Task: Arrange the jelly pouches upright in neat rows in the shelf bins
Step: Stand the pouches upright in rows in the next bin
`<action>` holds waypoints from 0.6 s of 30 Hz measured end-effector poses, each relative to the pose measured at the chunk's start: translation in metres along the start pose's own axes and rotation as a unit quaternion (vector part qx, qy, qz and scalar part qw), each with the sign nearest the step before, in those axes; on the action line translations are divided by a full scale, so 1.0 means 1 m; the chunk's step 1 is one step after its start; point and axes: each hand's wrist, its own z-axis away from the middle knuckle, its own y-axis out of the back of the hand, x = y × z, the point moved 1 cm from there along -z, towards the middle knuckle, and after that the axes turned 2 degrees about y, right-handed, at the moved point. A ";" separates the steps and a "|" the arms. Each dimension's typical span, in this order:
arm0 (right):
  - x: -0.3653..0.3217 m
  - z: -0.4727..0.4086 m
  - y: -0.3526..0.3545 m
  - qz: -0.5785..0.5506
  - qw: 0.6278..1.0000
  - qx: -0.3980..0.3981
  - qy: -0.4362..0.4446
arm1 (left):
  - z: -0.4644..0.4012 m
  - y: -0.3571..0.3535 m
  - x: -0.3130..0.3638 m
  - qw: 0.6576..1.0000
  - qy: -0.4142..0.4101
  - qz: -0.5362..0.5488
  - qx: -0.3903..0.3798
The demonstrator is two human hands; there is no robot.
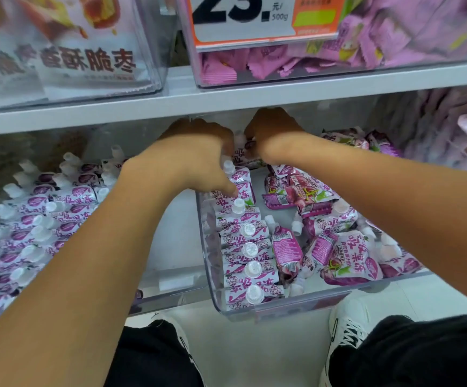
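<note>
— While both hands, left hand (199, 152) and right hand (273, 135), gripped a pouch (240, 152) at twelve o'clock in the bin (282, 310), how far along was it?
— One row (243, 247) stood at nine o'clock; loose pouches (338, 241) lay at three.

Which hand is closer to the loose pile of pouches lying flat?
Right. The right hand is at the bin's back just above the flat pouch pile; the left hand is over the upright pouch row.

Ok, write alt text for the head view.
Both hands, left hand and right hand, reach to the back of a clear bin, handling a purple jelly pouch. A neat upright row lines its left side; loose pouches lie jumbled right.
</note>
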 end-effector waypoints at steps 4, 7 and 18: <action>-0.005 0.004 0.001 -0.044 0.996 -0.030 0.068 | 0.008 0.000 -0.018 0.994 0.028 0.101 0.007; -0.014 0.000 -0.007 -0.023 0.992 -0.092 0.084 | 0.009 0.000 -0.019 0.990 0.033 0.138 -0.002; -0.010 0.038 0.002 -0.505 0.815 -0.223 -0.178 | 0.007 -0.003 -0.012 0.993 0.043 0.112 0.009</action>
